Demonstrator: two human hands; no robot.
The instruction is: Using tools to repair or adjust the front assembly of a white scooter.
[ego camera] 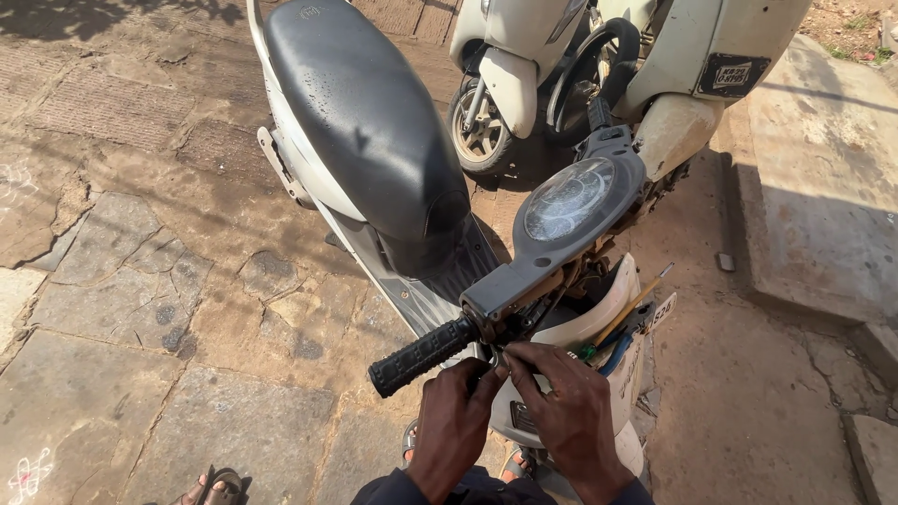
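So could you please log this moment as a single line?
left hand: fingertips below handlebar grip | right hand: fingertips at same spot | scooter: parked on stone paving, dial up

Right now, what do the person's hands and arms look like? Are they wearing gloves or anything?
No gloves: the left hand and the right hand are both bare, with no rings, watch or bands that I can see. Dark navy cloth sleeves begin at the wrists and run off the bottom edge of the picture, so the arms are covered. Nothing else shows on them.
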